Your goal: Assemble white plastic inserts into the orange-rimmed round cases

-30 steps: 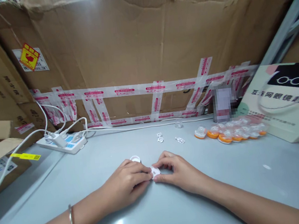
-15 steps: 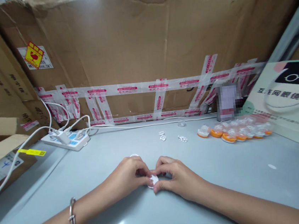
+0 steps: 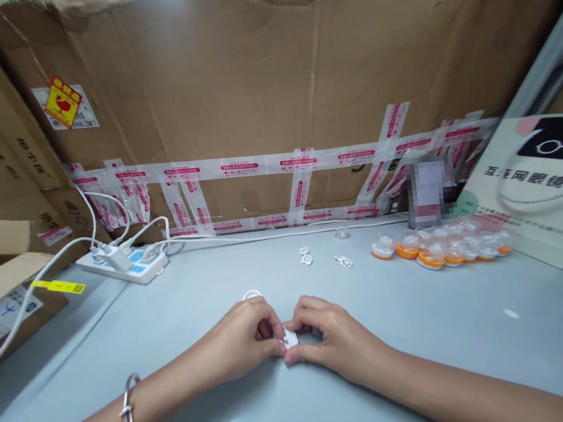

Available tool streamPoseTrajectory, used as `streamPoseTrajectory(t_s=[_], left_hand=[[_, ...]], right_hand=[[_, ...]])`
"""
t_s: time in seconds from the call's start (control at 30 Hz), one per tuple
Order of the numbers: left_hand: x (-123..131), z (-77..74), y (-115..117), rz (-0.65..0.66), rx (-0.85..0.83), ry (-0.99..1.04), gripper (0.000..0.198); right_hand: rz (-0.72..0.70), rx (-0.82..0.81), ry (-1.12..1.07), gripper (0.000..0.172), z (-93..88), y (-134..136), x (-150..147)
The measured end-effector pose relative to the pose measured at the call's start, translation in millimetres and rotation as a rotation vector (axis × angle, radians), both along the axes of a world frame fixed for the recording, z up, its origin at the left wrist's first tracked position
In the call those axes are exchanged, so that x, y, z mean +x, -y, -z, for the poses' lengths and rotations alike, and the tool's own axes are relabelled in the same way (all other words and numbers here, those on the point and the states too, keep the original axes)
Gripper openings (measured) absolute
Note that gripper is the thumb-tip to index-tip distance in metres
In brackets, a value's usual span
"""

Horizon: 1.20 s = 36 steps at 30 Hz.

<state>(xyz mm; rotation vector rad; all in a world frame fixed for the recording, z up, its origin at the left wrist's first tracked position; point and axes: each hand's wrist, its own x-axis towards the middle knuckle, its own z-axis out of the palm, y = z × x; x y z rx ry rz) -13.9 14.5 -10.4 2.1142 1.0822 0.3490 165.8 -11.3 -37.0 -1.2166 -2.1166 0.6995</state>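
Low over the table, a small white round piece (image 3: 291,339) sits between my two hands, partly covered by fingers. My left hand (image 3: 254,331) is closed, its thumb and fingertips pinching at the left side of the piece. On the other side, my right hand (image 3: 327,332) grips the edge between thumb and bent fingers. Just behind my left hand lies a white ring-shaped part (image 3: 252,294), half hidden by the knuckles. Farther back are small white wheel-like parts (image 3: 306,260) and another openwork white part (image 3: 344,261).
Several clear-and-orange round cases (image 3: 430,260) are grouped at the right, near a printed paper bag (image 3: 543,210). A small clear cup (image 3: 341,233) stands at the back. A power strip (image 3: 140,273) with cables lies left, before a large cardboard box (image 3: 227,76).
My left hand has drawn slightly left and down, uncovering more of the white ring behind it. My right thumb has shifted slightly left along the round piece.
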Motion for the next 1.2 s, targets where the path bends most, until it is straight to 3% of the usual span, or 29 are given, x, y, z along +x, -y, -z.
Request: streamPoseTrajectory(t_s=[0.2,0.73,1.03,1.2], left_hand=[[3,2.6,0,-0.070,-0.059,0.084,0.003],[1,1.3,-4,-0.005,0.173,0.145,0.013],[-13,-2.9,-2,0.226,0.388,0.019,0.017],[-12,0.3,-1,0.251,0.421,0.007,0.014]], right_hand=[[-0.003,0.006,0.000,0.021,-0.1,0,0],[0.003,-0.053,-0.014,0.018,-3.1,0,0],[-0.012,-0.035,-0.019,0.020,-1.9,1,3],[-0.039,-0.025,-0.038,0.019,-2.0,1,5]])
